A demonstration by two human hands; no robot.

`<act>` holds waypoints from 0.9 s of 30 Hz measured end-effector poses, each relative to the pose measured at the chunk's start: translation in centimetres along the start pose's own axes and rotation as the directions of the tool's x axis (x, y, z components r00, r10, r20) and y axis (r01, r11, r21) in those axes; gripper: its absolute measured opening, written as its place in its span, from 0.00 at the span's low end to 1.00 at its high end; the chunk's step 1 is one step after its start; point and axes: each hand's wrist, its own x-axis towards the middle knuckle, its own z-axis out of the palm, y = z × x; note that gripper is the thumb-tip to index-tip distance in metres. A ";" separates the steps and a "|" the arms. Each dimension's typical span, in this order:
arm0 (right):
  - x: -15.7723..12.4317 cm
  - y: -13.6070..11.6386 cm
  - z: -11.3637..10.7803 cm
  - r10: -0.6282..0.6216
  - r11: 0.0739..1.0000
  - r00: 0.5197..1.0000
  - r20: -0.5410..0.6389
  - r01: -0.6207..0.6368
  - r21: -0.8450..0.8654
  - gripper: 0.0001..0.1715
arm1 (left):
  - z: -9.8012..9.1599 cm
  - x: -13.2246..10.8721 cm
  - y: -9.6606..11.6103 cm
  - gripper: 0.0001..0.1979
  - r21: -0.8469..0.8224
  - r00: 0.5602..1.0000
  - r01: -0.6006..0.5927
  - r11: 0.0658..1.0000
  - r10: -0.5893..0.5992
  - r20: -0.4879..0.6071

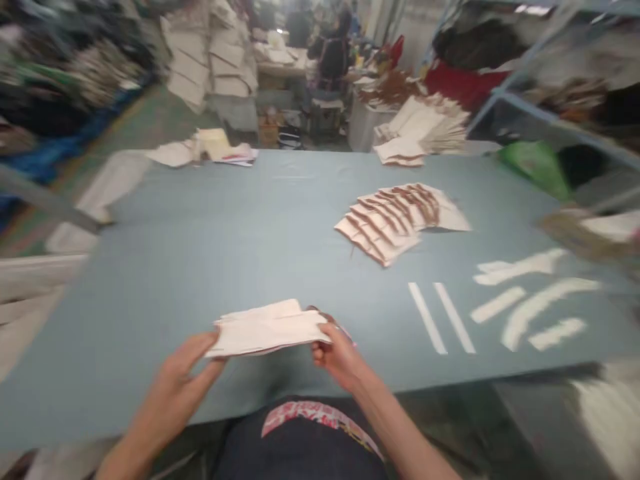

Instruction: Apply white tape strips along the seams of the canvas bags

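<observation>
A folded, cream-coloured cloth piece is held up just over the near edge of the table, stretched between both hands. My left hand pinches its left end between thumb and fingers. At the other end, my right hand grips the cloth, thumb on top and fingers curled below. Something dark, with a pinkish edge, shows behind the right hand; blur hides what it is. Farther out on the table lies a fanned row of cream cloth pieces with brown edges.
On the blue-grey table, two white strips lie right of my hands, beside several cut white pieces. Stacked cream pieces and a green bag sit at the far right. A person is at another workstation behind.
</observation>
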 end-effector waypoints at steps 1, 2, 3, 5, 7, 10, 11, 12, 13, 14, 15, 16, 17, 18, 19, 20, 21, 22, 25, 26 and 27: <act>-0.6 0.3 -0.6 -0.010 0.999 1.000 0.022 0.011 -0.043 0.19 | -0.5 -0.2 1.2 0.21 0.043 0.994 -0.077 0.996 0.073 0.081; -1.1 0.5 -1.2 -0.015 0.995 0.999 0.045 0.019 -0.096 0.20 | -0.8 -0.3 2.5 0.17 0.060 0.975 -0.156 0.986 0.144 0.170; -1.6 0.7 -1.9 -0.018 0.986 0.997 0.072 0.029 -0.162 0.21 | -1.1 -0.4 3.8 0.15 0.059 0.952 -0.213 0.975 0.193 0.237; -2.7 0.7 -3.1 -0.023 0.946 0.994 0.105 0.056 -0.320 0.23 | -1.3 -0.7 6.0 0.13 0.060 0.926 -0.286 0.956 0.260 0.273; -4.0 -0.1 -3.9 -0.086 0.882 0.994 0.068 0.108 -0.459 0.22 | -1.5 -1.1 7.5 0.12 0.046 0.908 -0.330 0.943 0.303 0.289; -6.1 -2.6 -3.4 -0.299 0.778 0.954 -0.026 0.227 -0.586 0.18 | -1.7 -1.5 8.9 0.13 -0.037 0.888 -0.288 0.957 0.282 0.362; -6.8 -3.7 -2.7 -0.376 0.735 0.926 -0.020 0.285 -0.615 0.16 | -1.8 -1.6 9.3 0.13 -0.071 0.883 -0.251 0.965 0.259 0.392; -7.6 -4.6 -1.7 -0.464 0.640 0.884 0.052 0.376 -0.670 0.16 | -1.9 -1.7 9.6 0.14 -0.100 0.879 -0.213 0.972 0.236 0.415; -8.3 -5.5 -0.5 -0.520 0.572 0.841 0.148 0.472 -0.670 0.17 | -1.9 -1.8 9.9 0.15 -0.122 0.876 -0.183 0.976 0.218 0.431; -9.0 -6.3 0.8 -0.548 0.540 0.802 0.238 0.556 -0.632 0.15 | -1.9 -2.0 10.2 0.15 -0.135 0.873 -0.164 0.977 0.208 0.441; -9.6 -6.9 2.1 -0.566 0.509 0.762 0.314 0.623 -0.594 0.11 | -1.9 -2.1 10.5 0.15 -0.141 0.872 -0.157 0.977 0.205 0.445; -10.2 -7.3 3.4 -0.571 0.483 0.729 0.378 0.670 -0.564 0.08 | -1.9 -2.2 10.7 0.14 -0.140 0.869 -0.160 0.977 0.206 0.449; -10.6 -7.6 4.6 -0.556 0.471 0.706 0.439 0.703 -0.533 0.07 | -1.9 -2.3 11.0 0.13 -0.137 0.865 -0.168 0.976 0.213 0.455; -10.9 -7.7 5.6 -0.529 0.478 0.699 0.481 0.714 -0.512 0.08 | -1.9 -2.4 11.2 0.13 -0.138 0.860 -0.179 0.974 0.224 0.459; -11.0 -7.7 6.4 -0.496 0.495 0.700 0.514 0.714 -0.495 0.08 | -1.9 -2.4 11.4 0.13 -0.147 0.856 -0.189 0.971 0.236 0.460; -10.9 -7.7 7.0 -0.462 0.518 0.706 0.537 0.706 -0.482 0.09 | -1.9 -2.5 11.5 0.13 -0.161 0.854 -0.197 0.967 0.249 0.457; -10.8 -7.7 7.3 -0.436 0.541 0.713 0.549 0.695 -0.473 0.10 | -1.9 -2.5 11.7 0.14 -0.176 0.855 -0.203 0.963 0.262 0.448; -10.6 -7.7 7.5 -0.417 0.562 0.719 0.557 0.685 -0.464 0.11 | -1.9 -2.5 11.8 0.16 -0.184 0.859 -0.211 0.960 0.272 0.435; -9.7 -7.6 7.5 -0.347 0.643 0.741 0.575 0.634 -0.430 0.17 | -2.0 -2.5 11.9 0.16 -0.154 0.869 -0.243 0.958 0.285 0.404; -9.4 -7.6 7.5 -0.312 0.679 0.753 0.579 0.603 -0.418 0.20 | -2.0 -2.5 11.9 0.16 -0.136 0.870 -0.250 0.959 0.284 0.402; -9.1 -7.5 7.4 -0.276 0.715 0.764 0.583 0.568 -0.408 0.24 | -2.0 -2.5 11.9 0.16 -0.124 0.870 -0.255 0.959 0.283 0.404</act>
